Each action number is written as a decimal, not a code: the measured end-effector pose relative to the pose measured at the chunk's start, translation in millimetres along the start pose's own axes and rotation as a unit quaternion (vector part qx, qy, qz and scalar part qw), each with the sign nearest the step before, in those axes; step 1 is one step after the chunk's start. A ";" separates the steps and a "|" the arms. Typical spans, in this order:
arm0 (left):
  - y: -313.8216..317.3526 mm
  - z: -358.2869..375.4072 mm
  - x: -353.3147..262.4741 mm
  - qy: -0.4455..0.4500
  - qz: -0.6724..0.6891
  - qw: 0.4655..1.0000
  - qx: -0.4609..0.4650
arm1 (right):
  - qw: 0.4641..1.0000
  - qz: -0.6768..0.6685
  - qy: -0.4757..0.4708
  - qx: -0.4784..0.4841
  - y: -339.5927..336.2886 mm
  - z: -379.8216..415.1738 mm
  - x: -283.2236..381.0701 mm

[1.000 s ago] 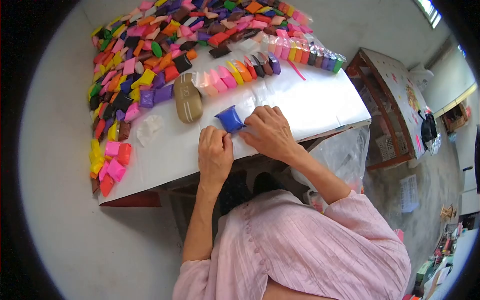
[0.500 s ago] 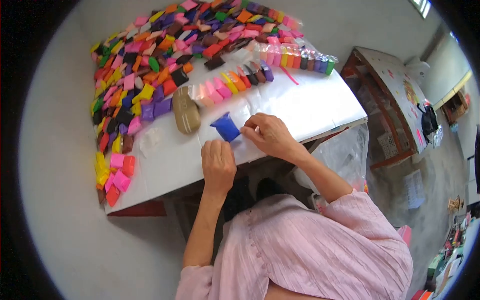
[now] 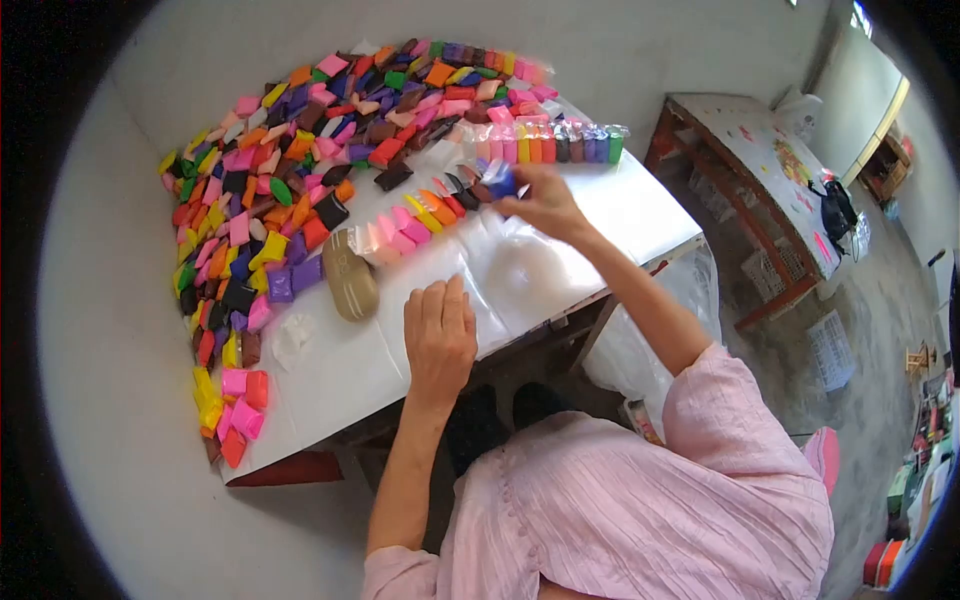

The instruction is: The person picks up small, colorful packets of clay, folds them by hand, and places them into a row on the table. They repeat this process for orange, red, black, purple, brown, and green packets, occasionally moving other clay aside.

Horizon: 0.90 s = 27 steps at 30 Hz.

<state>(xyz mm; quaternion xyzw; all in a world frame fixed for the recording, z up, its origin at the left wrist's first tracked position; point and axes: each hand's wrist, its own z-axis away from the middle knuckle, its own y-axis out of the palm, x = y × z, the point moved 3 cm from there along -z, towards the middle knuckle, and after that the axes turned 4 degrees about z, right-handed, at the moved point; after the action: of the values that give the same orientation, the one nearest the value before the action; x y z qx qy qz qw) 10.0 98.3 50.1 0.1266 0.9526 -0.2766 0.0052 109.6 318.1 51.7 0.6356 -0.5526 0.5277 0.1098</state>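
My right hand (image 3: pixel 548 205) is closed on a small blue packet (image 3: pixel 499 181), holding it at the end of a row of coloured packets (image 3: pixel 425 215) in clear wrapping. My left hand (image 3: pixel 440 325) lies at the table's near edge, its fingers stretched out close together with nothing visible in them. An olive-brown rounded object with pale stripes (image 3: pixel 350 278) lies at the left end of the row. Behind, a second row of packets (image 3: pixel 560 143) sits in clear plastic.
A large heap of coloured packets (image 3: pixel 300 145) covers the back and left of the white table (image 3: pixel 640 205). A crumpled whitish piece (image 3: pixel 293 340) lies left of the olive-brown object. Clear plastic (image 3: pixel 655 330) hangs by the table's right side. Another table (image 3: pixel 770 150) stands to the right.
My right hand has lifted the blue packet from the near part of the table and carried it away from me to the row's end. My left hand's fingers have straightened a little.
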 end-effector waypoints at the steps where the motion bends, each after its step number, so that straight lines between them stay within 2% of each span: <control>1: 4.1 8.4 2.3 -0.040 0.031 0.999 -0.005 | 0.999 0.049 0.018 -0.001 -15.8 -11.4 -1.4; 2: 7.5 18.9 4.4 -0.067 0.006 0.995 0.068 | 0.994 0.099 0.033 -0.014 -24.2 -22.6 -10.3; 5: 7.9 26.7 -3.0 -0.087 0.002 0.994 0.067 | 0.984 0.168 0.046 0.024 -22.9 -54.6 -46.4; 14: 12.7 32.8 -0.7 -0.093 -0.002 0.995 0.048 | 0.974 0.215 0.045 0.056 -6.0 -66.6 -66.0; 18: 11.7 32.1 -1.4 -0.097 -0.008 0.994 0.059 | 0.957 0.280 0.028 0.073 -5.1 -63.9 -53.0; 20: 12.7 33.8 -1.3 -0.097 -0.009 0.993 0.072 | 0.951 0.296 0.032 0.082 -1.2 -71.5 -75.0; 21: 12.5 34.6 0.1 -0.102 -0.017 0.992 0.076 | 0.949 0.310 -0.022 0.052 0.3 -70.7 -76.6; 23: 10.3 34.1 0.4 -0.108 0.004 0.992 0.059 | 0.959 0.279 -0.035 0.035 5.5 -66.8 -72.8; 25: 9.7 35.3 1.0 -0.106 -0.007 0.993 0.056 | 0.955 0.290 -0.028 0.051 5.1 -66.3 -68.2; 26: 8.7 34.9 0.9 -0.112 0.001 0.993 0.047 | 0.946 0.315 -0.072 0.029 3.8 -64.9 -69.1; 27: 7.4 34.6 0.7 -0.115 0.013 0.993 0.038 | 0.943 0.323 -0.065 0.046 2.1 -64.7 -66.5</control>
<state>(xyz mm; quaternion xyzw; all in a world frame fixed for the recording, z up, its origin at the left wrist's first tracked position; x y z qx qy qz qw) 9.0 86.3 16.9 0.1064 0.9327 -0.3254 0.1135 83.5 403.2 25.2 0.4603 -0.7094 0.5171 -0.1321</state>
